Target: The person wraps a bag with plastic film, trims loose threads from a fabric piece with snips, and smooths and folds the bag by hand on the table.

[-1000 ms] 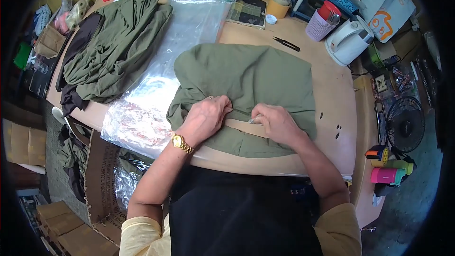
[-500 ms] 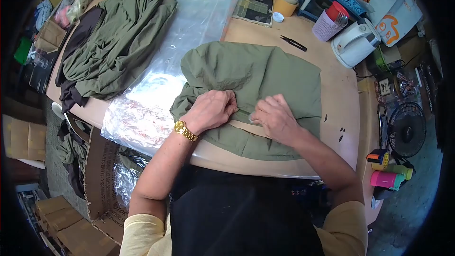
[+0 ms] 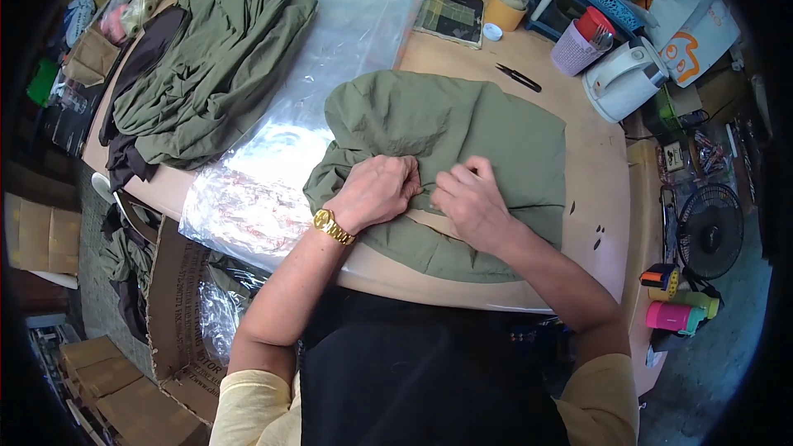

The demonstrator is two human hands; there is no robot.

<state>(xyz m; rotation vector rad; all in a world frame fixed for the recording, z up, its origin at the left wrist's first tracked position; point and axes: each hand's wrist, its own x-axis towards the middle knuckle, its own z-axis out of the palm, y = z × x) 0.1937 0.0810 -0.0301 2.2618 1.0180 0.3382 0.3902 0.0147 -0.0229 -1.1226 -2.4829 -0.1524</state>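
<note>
An olive-green garment (image 3: 516, 144) lies folded on the table, with a gap along its near side where the brown tabletop shows through. My left hand (image 3: 382, 188), below a gold wristwatch (image 3: 332, 226), is closed on the fabric at the left end of that gap. Close to its right, my right hand (image 3: 472, 202) has curled fingers pinched at the garment's edge. The fingertips of both hands are partly hidden, so the exact grip does not show.
Clear plastic bags (image 3: 347, 37) lie left of the garment, beside a heap of green clothing (image 3: 223, 66). Thread snips (image 3: 519, 77) rest beyond it. A white kettle (image 3: 625, 78) stands at the back right, and an open cardboard box (image 3: 178, 306) sits below the table's left edge.
My right hand has come slightly closer to my left hand along the garment's edge. My left hand keeps its hold, and the whole view has shifted a little.
</note>
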